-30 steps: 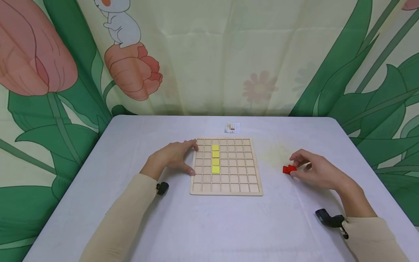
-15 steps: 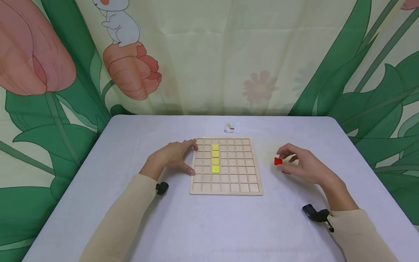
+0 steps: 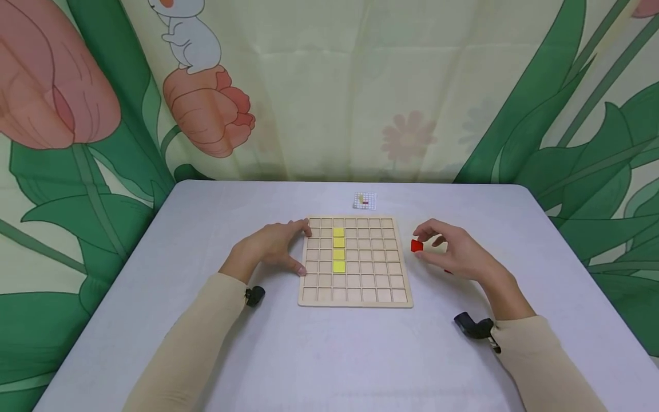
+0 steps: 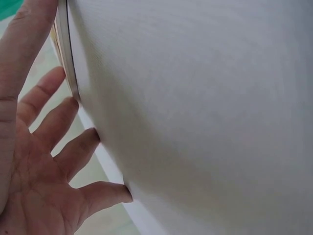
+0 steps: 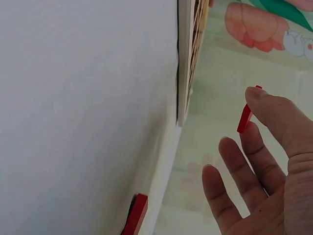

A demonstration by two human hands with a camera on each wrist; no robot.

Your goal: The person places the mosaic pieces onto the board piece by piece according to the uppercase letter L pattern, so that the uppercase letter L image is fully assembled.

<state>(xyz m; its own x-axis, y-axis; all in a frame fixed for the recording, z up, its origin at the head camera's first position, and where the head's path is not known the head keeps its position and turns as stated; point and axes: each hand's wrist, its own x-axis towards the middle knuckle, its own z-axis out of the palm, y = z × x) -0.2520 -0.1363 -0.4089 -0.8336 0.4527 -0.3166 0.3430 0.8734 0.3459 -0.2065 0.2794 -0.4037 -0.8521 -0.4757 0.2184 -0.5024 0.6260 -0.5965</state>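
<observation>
My left hand (image 3: 272, 245) rests at the left side of a wooden grid board (image 3: 355, 305), its thumb and fingers spread along the edge. Between thumb and fingertip, my right hand (image 3: 460, 252) pinches a small red square tile (image 3: 417, 245). That tile is raised off the table, just beyond the board's right side; the right wrist view shows the pinched tile (image 5: 245, 117) nearly edge-on. Several yellow square tiles (image 3: 338, 254) form one column in the board's cells. Another red tile (image 5: 135, 215) lies on the table under my right hand, mostly hidden by it in the head view.
A small printed card (image 3: 364, 201) with a grid pattern and coloured squares lies behind the board. White cloth covers the table (image 3: 329, 355), and a printed curtain (image 3: 319, 103) hangs behind it. A black camera (image 3: 473, 327) sits at my right wrist.
My right hand has moved left toward the board, lifting one red tile away from the other, which stays on the table. My left hand and the board have kept their places.
</observation>
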